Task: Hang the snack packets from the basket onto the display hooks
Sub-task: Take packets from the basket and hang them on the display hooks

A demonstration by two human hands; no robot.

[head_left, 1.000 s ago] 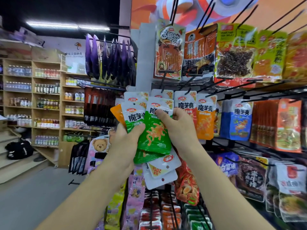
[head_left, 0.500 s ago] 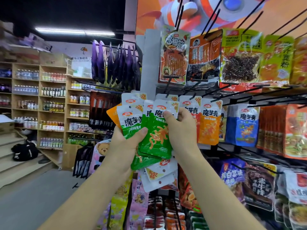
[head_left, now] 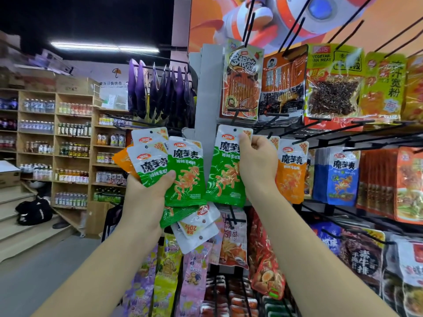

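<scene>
Your right grip point(head_left: 257, 165) pinches a green foil snack packet point(head_left: 225, 177) by its white top, below a black wire display hook point(head_left: 234, 117). Level its hole with the tip; your left grip point(head_left: 146, 197) clutches the fanned spare packets point(head_left: 185, 172).

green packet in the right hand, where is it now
Head view, centre: the green packet is gripped by the right hand, between the fanned bunch in the left hand and the hanging orange packet.

One green packet point(head_left: 225, 172) – right hand point(head_left: 257, 165); fanned packets point(head_left: 185, 172), at least five, overlapping – left hand point(head_left: 146, 197)
</scene>
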